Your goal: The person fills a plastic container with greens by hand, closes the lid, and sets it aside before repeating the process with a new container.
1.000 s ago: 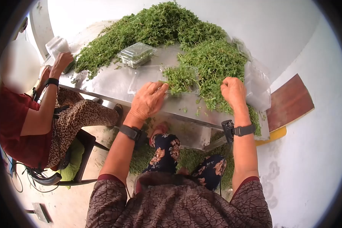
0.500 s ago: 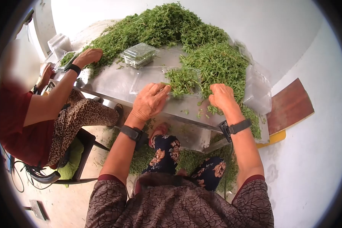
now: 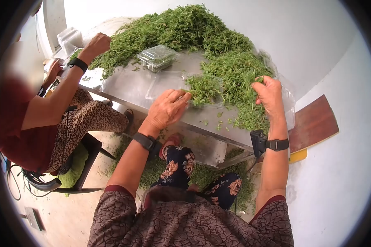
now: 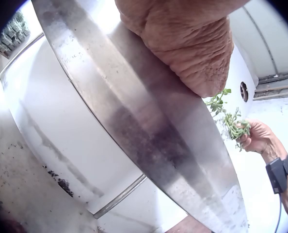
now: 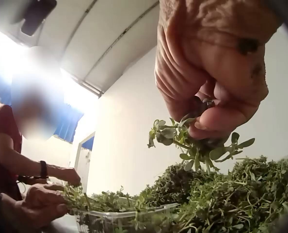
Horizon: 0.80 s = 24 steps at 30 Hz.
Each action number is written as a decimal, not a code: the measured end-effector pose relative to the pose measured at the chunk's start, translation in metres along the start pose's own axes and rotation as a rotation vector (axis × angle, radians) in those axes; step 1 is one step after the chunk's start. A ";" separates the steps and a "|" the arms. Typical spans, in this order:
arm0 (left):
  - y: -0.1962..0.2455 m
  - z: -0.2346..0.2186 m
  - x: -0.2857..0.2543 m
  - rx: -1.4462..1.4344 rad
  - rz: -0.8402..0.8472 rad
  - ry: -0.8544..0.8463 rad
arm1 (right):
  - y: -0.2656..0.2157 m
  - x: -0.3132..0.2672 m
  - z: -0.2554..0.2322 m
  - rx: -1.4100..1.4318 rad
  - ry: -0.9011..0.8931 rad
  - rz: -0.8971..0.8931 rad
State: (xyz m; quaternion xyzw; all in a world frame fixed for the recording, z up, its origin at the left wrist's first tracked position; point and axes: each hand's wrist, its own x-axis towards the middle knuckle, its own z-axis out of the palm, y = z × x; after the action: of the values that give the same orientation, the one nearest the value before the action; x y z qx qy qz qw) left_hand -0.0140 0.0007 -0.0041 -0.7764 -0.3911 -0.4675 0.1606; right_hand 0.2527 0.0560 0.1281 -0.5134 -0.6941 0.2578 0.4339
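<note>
My right hand (image 3: 270,94) pinches a small bunch of leafy green sprigs (image 5: 202,145) between thumb and fingers. In the right wrist view the sprigs dangle above the heap of greens (image 5: 231,194). My left hand (image 3: 169,108) is at the table's near side, its fingers curled around the stem ends of other green sprigs (image 3: 204,87). Those lie over an open clear plastic container (image 3: 156,88) and stretch rightward from the fingertips. The left wrist view has mostly the heel of the left hand (image 4: 187,43), hiding its fingers, with the right hand (image 4: 260,137) beyond.
A lidded clear box (image 3: 157,57) of greens stands on the metal table (image 3: 123,82). Stacked clear containers (image 3: 290,99) are at the right, above a reddish-brown board (image 3: 315,123). Another person's hand (image 3: 97,44) works at the heap's left end. Cut greens lie on the floor.
My right hand went left toward the container, then back right and up, now with sprigs showing in its pinch. The left hand stays nearly still. The other person's hand has reached over to the heap.
</note>
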 end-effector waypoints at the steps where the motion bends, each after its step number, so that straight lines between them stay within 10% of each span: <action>1: 0.000 0.000 0.000 0.003 0.006 0.001 | -0.005 0.000 0.001 0.051 -0.015 -0.032; 11: -0.001 0.000 0.000 -0.001 0.008 0.000 | 0.001 -0.009 0.037 0.115 -0.114 0.148; 24: 0.003 -0.003 0.002 -0.007 -0.035 -0.024 | 0.076 -0.012 0.005 -0.896 -0.096 0.107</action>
State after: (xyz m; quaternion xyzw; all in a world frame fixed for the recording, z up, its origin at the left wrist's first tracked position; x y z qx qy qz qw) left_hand -0.0126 -0.0023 -0.0008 -0.7755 -0.4048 -0.4622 0.1452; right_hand 0.2870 0.0706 0.0609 -0.6732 -0.7289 -0.0225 0.1224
